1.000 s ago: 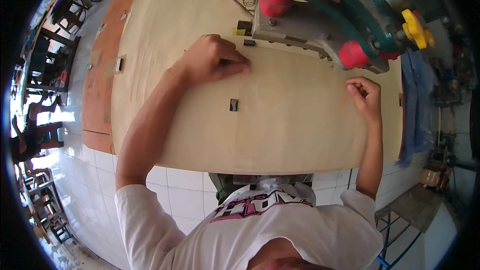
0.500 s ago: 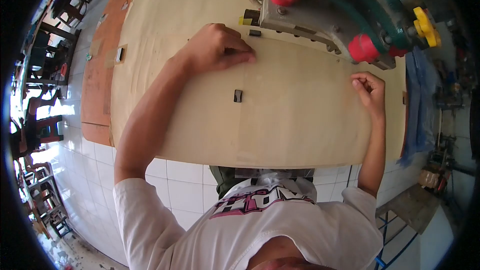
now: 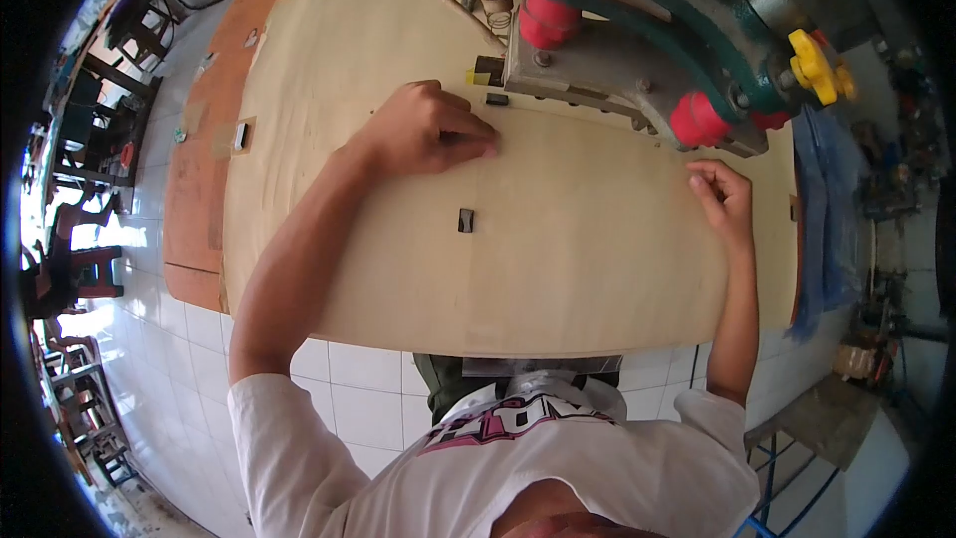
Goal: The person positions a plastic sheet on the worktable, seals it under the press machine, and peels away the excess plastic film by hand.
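Note:
A wide sheet of pale wood (image 3: 588, 249) lies under both of my hands. My left hand (image 3: 428, 130) rests on it left of the middle, its fingers folded and the thumb pressed to the index finger; anything pinched there is hidden. Just beyond its fingertips sits a small black block (image 3: 497, 99). A second small black piece (image 3: 466, 220) lies on the sheet nearer my body. Over on the right, my right hand (image 3: 724, 197) is loosely closed near the sheet, with nothing visible in its fingers. It is close to the near end of a green machine (image 3: 647, 15).
The machine has red rollers (image 3: 550, 18) and a yellow knob (image 3: 815, 67) and overhangs the sheet's far right. A orange-brown tabletop (image 3: 194, 229) shows at left. Blue plastic sheeting (image 3: 827, 209) hangs at the right edge. A stool (image 3: 812, 418) stands lower right.
The whole view has tilted, so the table, machine and hands all sit lower and slightly further left. Both hands keep nearly the same pose and place on the sheet.

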A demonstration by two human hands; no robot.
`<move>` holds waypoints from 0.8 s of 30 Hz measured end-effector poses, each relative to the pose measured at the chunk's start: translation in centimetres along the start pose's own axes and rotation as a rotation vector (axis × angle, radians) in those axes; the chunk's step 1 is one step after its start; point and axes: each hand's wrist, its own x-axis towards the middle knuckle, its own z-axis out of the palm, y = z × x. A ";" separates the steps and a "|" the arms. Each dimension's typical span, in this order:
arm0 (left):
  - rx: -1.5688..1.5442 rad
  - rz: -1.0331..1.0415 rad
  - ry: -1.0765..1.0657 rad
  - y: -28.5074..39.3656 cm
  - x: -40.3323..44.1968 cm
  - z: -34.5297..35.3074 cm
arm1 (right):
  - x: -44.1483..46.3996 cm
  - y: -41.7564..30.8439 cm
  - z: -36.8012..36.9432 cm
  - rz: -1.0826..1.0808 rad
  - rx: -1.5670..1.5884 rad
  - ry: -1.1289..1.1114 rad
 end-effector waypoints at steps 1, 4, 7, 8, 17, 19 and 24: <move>-0.004 0.035 0.047 -0.1 0.1 0.1 | 0.0 0.3 0.0 -0.010 -0.014 0.013; 0.004 0.048 0.053 -0.2 0.1 0.2 | 0.0 0.3 0.2 -0.035 -0.057 0.046; 0.009 0.021 0.060 -0.2 0.0 0.4 | -0.2 -0.2 0.6 -0.036 -0.090 0.069; 0.009 0.022 0.059 0.0 0.1 0.1 | -0.2 -0.3 0.7 -0.030 -0.096 0.075; 0.022 0.032 -0.011 -0.3 0.0 0.0 | -0.4 -0.4 0.7 -0.059 -0.102 0.109; 0.041 0.014 -0.042 -0.4 0.0 0.0 | -0.3 -0.3 0.6 -0.067 -0.114 0.121; -0.012 0.014 0.045 0.6 0.5 0.2 | -0.2 -0.5 0.3 -0.149 -0.175 0.116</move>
